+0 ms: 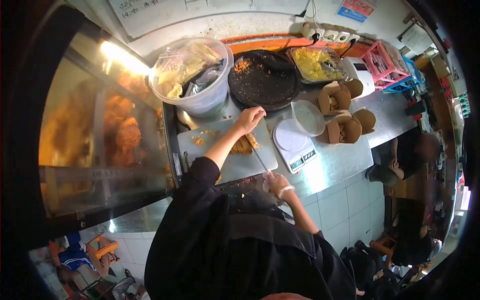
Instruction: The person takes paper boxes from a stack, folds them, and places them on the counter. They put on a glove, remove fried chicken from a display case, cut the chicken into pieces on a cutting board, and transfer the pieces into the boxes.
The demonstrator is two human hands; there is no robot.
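Observation:
My right hand, with clear plastic about it and a white band near the wrist, grips a knife by its handle. The blade points up and left across a cutting board, along the side of a browned, breaded fried piece. Over the blade's far end is my left hand, its fingers curled together. Whether those fingers hold anything is hidden from this angle. Golden crumbs lie scattered over the board's left part.
A black stone mortar stands behind the board, beside a plastic bucket of bags. To the right are a kitchen scale, a clear bowl and cardboard boxes. A lit glass display case borders the left. Other people sit farther off.

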